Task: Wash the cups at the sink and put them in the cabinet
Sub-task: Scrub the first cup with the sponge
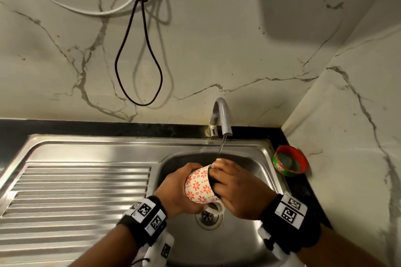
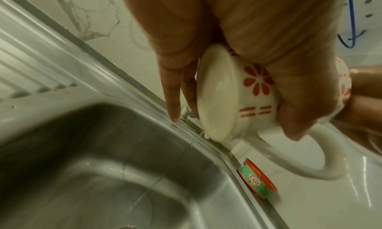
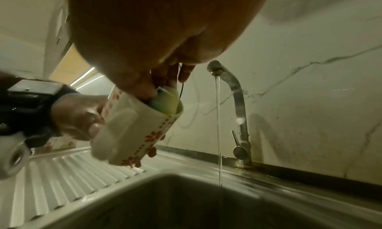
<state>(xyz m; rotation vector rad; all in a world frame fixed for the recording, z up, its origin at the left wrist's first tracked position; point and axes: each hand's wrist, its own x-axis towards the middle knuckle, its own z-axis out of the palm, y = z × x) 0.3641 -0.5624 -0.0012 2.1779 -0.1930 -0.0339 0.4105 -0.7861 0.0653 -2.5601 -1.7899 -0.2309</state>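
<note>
Holding the cup on its side over the sink, your left hand wraps its fingers around the patterned wall and base, so that hand is clamped on the cup. From that grip the cup's long axis runs outward to your right and a little away from you, mouth toward your right hand, flat base back toward your left palm. The handle hangs on the underside, below the grip, over the drain.

Your right hand has its fingers pushed into the cup's mouth, pinching a yellow-green sponge against the inner wall; it is closed on the sponge, and the right wrist view shows that best. I judge you are scrubbing the inside, so the coming move turns on that axis: the sponge travels along it, in toward your left palm and back out.

Beyond the right hand, on the far side of the cup, a thin stream falls from the tap just past your right fingertips; whether it touches them I cannot tell. Rinsing would likely mean tipping the mouth up and away toward that stream.

Further right of the right hand, a red-rimmed green tub sits on the counter by the sink's edge; its label reads "EXO". The wristbands carry black-and-white square markers, with no readable words.
</note>
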